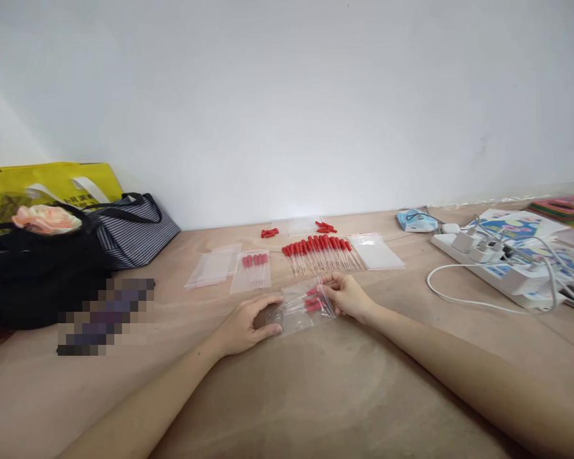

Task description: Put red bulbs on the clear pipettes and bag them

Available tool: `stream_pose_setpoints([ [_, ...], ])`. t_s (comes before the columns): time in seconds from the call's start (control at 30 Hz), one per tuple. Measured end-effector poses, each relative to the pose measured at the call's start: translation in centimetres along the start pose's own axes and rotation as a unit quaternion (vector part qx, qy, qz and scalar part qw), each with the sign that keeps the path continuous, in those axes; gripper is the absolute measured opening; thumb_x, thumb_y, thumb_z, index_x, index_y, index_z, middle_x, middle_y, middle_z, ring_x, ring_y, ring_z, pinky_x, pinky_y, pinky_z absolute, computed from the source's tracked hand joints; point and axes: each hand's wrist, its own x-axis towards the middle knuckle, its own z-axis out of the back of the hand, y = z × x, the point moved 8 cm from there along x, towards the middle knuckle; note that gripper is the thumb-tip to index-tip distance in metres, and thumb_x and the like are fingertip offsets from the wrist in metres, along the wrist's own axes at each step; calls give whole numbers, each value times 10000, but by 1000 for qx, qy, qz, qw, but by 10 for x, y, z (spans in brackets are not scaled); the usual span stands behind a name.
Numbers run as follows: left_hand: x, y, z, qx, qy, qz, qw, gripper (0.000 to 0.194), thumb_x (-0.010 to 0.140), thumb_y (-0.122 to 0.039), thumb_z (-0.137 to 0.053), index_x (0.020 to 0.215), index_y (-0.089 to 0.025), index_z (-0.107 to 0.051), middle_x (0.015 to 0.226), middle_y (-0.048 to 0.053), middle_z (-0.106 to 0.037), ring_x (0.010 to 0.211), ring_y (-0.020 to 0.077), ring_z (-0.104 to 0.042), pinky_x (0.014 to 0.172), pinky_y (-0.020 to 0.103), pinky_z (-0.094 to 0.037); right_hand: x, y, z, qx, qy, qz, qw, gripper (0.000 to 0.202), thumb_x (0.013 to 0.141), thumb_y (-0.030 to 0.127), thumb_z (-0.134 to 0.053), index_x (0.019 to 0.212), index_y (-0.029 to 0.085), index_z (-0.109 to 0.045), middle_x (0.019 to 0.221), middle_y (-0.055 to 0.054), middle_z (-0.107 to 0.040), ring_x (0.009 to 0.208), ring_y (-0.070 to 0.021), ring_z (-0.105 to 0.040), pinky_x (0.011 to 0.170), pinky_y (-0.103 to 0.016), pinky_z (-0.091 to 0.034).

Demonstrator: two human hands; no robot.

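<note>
My left hand (245, 324) holds the closed end of a clear zip bag (294, 324) between thumb and fingers. At the bag's other end, my right hand (345, 295) pinches the edge by the zip strip. Several droppers with red bulbs (313, 305) lie inside, their bulbs toward my right hand and their clear stems toward my left. Just beyond my hands, a row of red-bulbed droppers (320, 248) lies fanned out on the table. To the left is another clear bag (249, 280) with several droppers in it.
Flat clear bags (213, 268) lie left, a stack of bags (377, 253) right. Loose red bulbs (269, 234) sit near the wall. A power strip (492, 274) with cables and a blue mask (417, 220) are right. A striped bag (134, 233) and black bag (43, 274) stand left.
</note>
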Motion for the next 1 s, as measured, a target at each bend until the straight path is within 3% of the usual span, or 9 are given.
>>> stream_pose_setpoints([
  [0.07,0,0,0,1,2,0,1000,433,769,-430,-528,1153,-239,-468,1194,52,-518,1079,218,-479,915,358,-374,0,-1,-1,-38,-11,13,999,144,664,283,-598,665,169,-510,461,57,-535,261,-34,-373,243,-141,-258],
  [0.17,0,-1,0,0,2,-2,1000,429,768,-419,-534,1148,-230,-472,1186,55,-524,1069,212,-489,910,351,-381,0,-3,-4,-72,23,17,997,131,693,284,-540,654,160,-560,363,74,-439,293,-53,-395,294,-151,-311],
  [0.23,0,-2,0,0,1,-6,1000,419,770,-408,-537,1141,-221,-481,1181,54,-530,1074,209,-486,917,348,-378,3,-2,5,-83,17,12,996,146,701,281,-512,691,155,-585,349,70,-430,308,-63,-399,320,-161,-321],
  [0.33,0,-1,-1,-3,4,-11,1000,388,772,-394,-538,1115,-214,-510,1171,52,-540,1089,208,-475,930,346,-370,15,13,47,-156,-87,39,983,143,685,266,-505,700,153,-593,447,31,-529,368,-82,-452,371,-183,-350],
  [0.43,0,0,-2,-8,5,-15,1000,371,771,-389,-541,1097,-211,-527,1165,52,-547,1095,207,-472,935,349,-369,30,36,96,-329,-222,69,915,104,652,192,-506,682,161,-600,668,-19,-638,581,-112,-564,523,-182,-407],
  [0.53,0,1,-3,-8,8,-18,1000,361,775,-384,-538,1092,-212,-533,1158,49,-553,1094,204,-474,936,354,-369,49,41,120,-373,-258,43,890,101,633,187,-515,675,149,-599,669,-52,-639,653,-155,-579,553,-205,-399],
  [0.8,-1,1,-3,-8,8,-22,1000,362,770,-377,-548,1092,-212,-532,1164,47,-547,1102,194,-468,938,343,-370,81,35,108,-413,-229,-12,882,57,565,118,-565,621,120,-577,517,-70,-572,577,-194,-570,497,-224,-361],
  [0.9,-1,2,-3,-9,8,-24,1000,363,767,-374,-553,1090,-210,-535,1161,46,-550,1101,193,-469,940,343,-369,81,39,107,-412,-217,-13,885,202,585,126,-569,783,86,-574,577,-90,-584,587,-195,-564,493,-228,-366],
  [1.0,-1,2,-4,-11,6,-26,1000,362,766,-365,-557,1090,-207,-538,1160,47,-551,1098,193,-472,939,343,-372,68,44,109,-403,-196,2,894,398,653,157,-531,1033,54,-475,609,-68,-579,575,-167,-552,488,-220,-380],
])
